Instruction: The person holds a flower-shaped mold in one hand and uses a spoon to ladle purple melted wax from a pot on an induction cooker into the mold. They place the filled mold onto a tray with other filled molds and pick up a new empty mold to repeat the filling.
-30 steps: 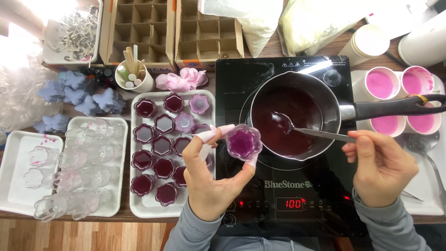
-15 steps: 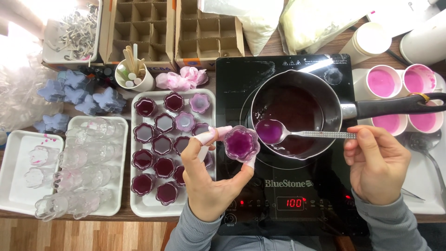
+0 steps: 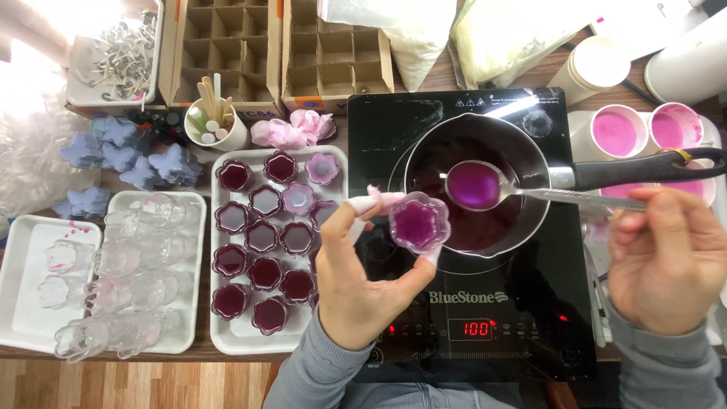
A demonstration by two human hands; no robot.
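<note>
My left hand (image 3: 363,284) holds a small clear flower-shaped cup (image 3: 419,223) partly filled with purple liquid, at the near left rim of a black saucepan (image 3: 454,136). My right hand (image 3: 666,261) grips the handle of a metal spoon (image 3: 485,186). The spoon's bowl is full of purple liquid and hovers over the pan, just right of the cup. The pan holds dark purple liquid and stands on a black induction cooktop (image 3: 485,318) with a lit red display.
A white tray (image 3: 227,341) left of the cooktop holds several filled purple cups. Another white tray (image 3: 185,333) further left carries empty clear cups. Cardboard dividers (image 3: 276,53), a cup of sticks (image 3: 216,125), blue flower shapes (image 3: 125,155) and pink-filled paper cups (image 3: 617,132) surround them.
The spoon has risen out of the pan's liquid, full, and moved left toward the cup. My left hand has kept the cup nearly still.
</note>
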